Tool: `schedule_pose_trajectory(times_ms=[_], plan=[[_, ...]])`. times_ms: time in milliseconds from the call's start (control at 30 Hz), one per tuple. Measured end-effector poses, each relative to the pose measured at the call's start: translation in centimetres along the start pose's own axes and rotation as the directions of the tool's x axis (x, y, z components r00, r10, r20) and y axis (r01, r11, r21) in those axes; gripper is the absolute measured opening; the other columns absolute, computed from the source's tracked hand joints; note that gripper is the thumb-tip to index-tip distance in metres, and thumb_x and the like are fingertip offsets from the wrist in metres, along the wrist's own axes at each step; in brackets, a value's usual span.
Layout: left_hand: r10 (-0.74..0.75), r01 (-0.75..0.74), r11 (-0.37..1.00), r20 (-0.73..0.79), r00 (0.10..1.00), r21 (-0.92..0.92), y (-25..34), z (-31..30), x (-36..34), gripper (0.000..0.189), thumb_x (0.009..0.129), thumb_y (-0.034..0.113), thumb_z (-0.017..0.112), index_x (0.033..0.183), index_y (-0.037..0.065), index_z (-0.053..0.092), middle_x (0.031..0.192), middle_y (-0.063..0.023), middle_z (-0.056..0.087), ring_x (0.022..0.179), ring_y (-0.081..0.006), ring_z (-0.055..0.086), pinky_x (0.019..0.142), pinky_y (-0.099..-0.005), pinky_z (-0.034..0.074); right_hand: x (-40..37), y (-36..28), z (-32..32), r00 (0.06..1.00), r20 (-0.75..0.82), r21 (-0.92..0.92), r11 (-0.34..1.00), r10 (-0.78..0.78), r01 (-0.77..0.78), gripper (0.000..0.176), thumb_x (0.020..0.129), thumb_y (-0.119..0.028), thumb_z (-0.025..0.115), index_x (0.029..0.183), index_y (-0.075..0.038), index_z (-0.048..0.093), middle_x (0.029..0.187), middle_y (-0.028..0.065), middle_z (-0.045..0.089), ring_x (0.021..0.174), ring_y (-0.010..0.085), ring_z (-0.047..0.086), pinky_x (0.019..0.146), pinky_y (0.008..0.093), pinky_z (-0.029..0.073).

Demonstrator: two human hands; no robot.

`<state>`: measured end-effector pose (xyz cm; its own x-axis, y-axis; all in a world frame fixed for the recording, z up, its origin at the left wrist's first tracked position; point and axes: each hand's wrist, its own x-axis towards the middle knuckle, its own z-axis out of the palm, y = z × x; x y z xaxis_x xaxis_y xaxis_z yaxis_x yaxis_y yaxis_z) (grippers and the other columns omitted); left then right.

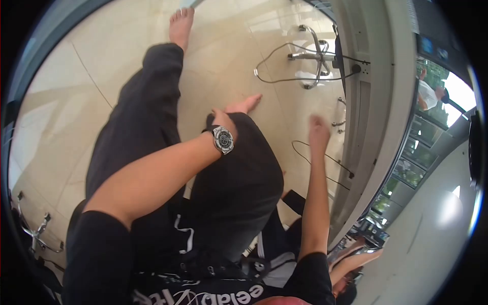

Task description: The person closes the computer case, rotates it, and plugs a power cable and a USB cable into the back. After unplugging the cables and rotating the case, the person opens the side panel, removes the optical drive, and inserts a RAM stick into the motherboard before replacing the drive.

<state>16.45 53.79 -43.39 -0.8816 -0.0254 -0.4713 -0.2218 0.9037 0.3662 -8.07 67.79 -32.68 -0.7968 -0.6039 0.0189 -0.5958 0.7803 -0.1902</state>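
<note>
My left hand (224, 122) is at the knee of my black trousers (239, 173), its fingers mostly hidden against the dark cloth. A round metal watch (223, 140) with a dark dial sits on that wrist. Out to the right, my right hand (319, 131) is over the floor near the desk side, smeared by motion. It looks compact, and no object shows in it. My bare feet (181, 25) show past the trouser legs, one far ahead and one beyond the left hand.
A grey desk frame (373, 117) runs along the right, with a socket strip and a dark cable (277, 47) looping onto the tiled floor (218, 61). A chrome chair base (320, 57) stands ahead, another chair base (38, 231) at lower left. Another person's arm (353, 264) is at lower right.
</note>
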Motion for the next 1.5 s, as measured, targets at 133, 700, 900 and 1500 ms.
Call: schedule_pose_trajectory(times_ms=[133,700,900,1500], plan=[[-0.002,-0.006,0.999,0.222,0.975,0.037,2.5,2.1,4.3,0.040,0.099,0.035,0.053,0.129,0.014,0.069,0.129,-0.0084,0.069,0.123,-0.0318,0.062,0.105,-0.0660,0.034,6.3,6.8,0.9,0.992,-0.120,0.019,0.999,-0.027,0.029,0.029,0.099,-0.032,0.062,0.105,-0.005,0.072,0.088,0.0118,0.071,0.082,0.0246,0.068,0.075,0.0362,0.052],[0.154,-0.179,0.922,-0.099,0.983,-0.344,-1.5,-6.1,0.7,0.020,0.088,0.019,0.064,0.103,0.010,0.073,0.102,-0.0077,0.072,0.103,-0.0243,0.067,0.088,-0.0395,0.048,27.2,3.7,-2.7,0.900,-0.207,0.616,0.766,0.383,-0.184,0.052,0.098,-0.052,0.057,0.087,-0.003,0.069,0.078,0.0076,0.066,0.072,0.0207,0.064,0.065,0.0352,0.051],[0.133,-0.170,0.920,-0.127,0.983,-0.352,1.5,-5.3,1.0,0.019,0.088,0.019,0.063,0.101,0.010,0.073,0.100,-0.0078,0.072,0.099,-0.0240,0.068,0.084,-0.0388,0.048,27.5,4.8,-5.1,0.924,0.104,0.975,0.144,0.367,-0.167,0.041,0.103,-0.043,0.050,0.089,-0.006,0.061,0.071,0.0022,0.056,0.062,0.0175,0.053,0.059,0.0332,0.045],[0.125,-0.172,0.925,-0.156,0.980,-0.340,1.5,-3.8,2.2,0.017,0.089,0.018,0.061,0.099,0.010,0.072,0.098,-0.0076,0.072,0.097,-0.0239,0.068,0.084,-0.0380,0.048,30.5,8.4,-5.2,0.896,0.254,0.955,0.054,0.365,-0.292,0.041,0.107,-0.038,0.038,0.091,-0.006,0.056,0.073,0.0066,0.058,0.063,0.0204,0.052,0.060,0.0352,0.042]])
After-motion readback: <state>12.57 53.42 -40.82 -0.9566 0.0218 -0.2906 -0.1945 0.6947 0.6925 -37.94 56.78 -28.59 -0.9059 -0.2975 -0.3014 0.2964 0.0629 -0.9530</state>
